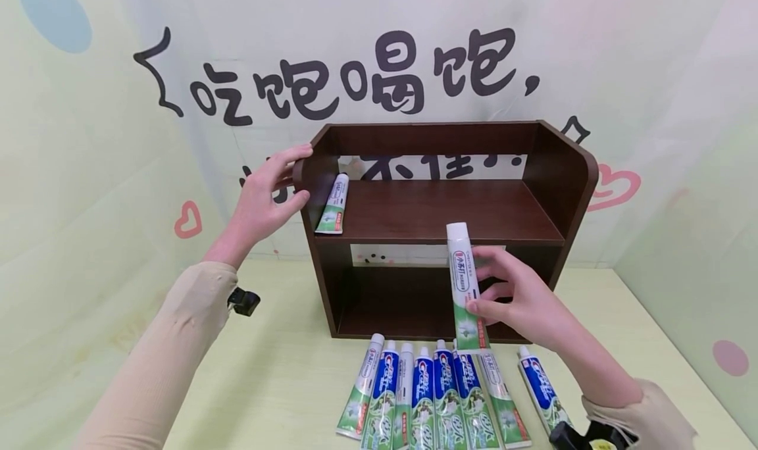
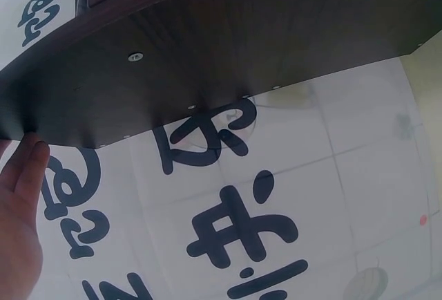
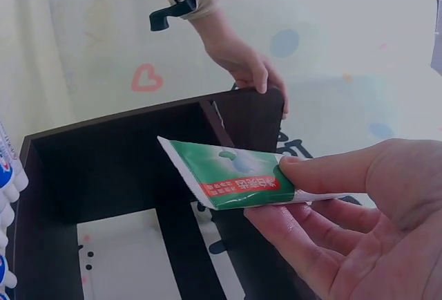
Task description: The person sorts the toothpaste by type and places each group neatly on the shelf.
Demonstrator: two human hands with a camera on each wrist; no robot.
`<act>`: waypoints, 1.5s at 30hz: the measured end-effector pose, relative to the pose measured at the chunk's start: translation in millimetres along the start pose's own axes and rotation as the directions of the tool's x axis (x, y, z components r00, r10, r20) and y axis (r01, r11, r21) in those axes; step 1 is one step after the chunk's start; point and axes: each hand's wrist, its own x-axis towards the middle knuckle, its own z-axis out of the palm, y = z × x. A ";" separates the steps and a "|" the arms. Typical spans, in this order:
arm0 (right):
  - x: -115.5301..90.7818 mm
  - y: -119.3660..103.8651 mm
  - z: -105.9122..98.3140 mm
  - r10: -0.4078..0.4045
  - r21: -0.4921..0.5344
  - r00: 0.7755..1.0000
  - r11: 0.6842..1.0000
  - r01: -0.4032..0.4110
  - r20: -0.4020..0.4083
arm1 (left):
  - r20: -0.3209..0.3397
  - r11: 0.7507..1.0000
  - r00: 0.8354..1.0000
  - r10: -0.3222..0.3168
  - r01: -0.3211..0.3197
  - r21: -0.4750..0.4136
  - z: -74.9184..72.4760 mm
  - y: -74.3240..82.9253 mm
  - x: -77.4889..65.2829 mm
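Observation:
My left hand (image 1: 269,190) rests on the upper left side panel of a dark brown two-tier shelf (image 1: 438,210), thumb and fingertips touching its edge. From the left wrist view, its fingers (image 2: 27,169) lie fairly straight against the panel's outer face. My right hand (image 1: 521,299) pinches a white and green toothpaste tube (image 1: 464,285) between thumb and fingers, cap up, in front of the shelf. Close up, the tube's flat green end (image 3: 228,175) points away from the right palm. A similar toothpaste tube (image 1: 334,203) leans inside the upper tier at the left.
Several toothpaste tubes (image 1: 435,397), some blue and green, others white and green, lie in a row on the pale table (image 1: 266,351) before the shelf. One more blue and green tube (image 1: 541,387) lies apart on the right. A printed backdrop (image 1: 379,62) hangs behind.

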 end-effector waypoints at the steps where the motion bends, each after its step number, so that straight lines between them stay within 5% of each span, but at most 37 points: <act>1: 1.1 -2.0 0.1 -0.006 -0.009 1.000 1.000 0.006 -0.004 | 0.001 1.000 1.000 -0.001 0.001 -0.002 0.0 0.1 0.1; 45: 47.2 -56.6 -6.3 -0.107 -0.080 0.993 0.991 0.103 -0.054 | -0.012 1.000 1.000 0.004 -0.004 -0.017 0.6 -3.8 -0.3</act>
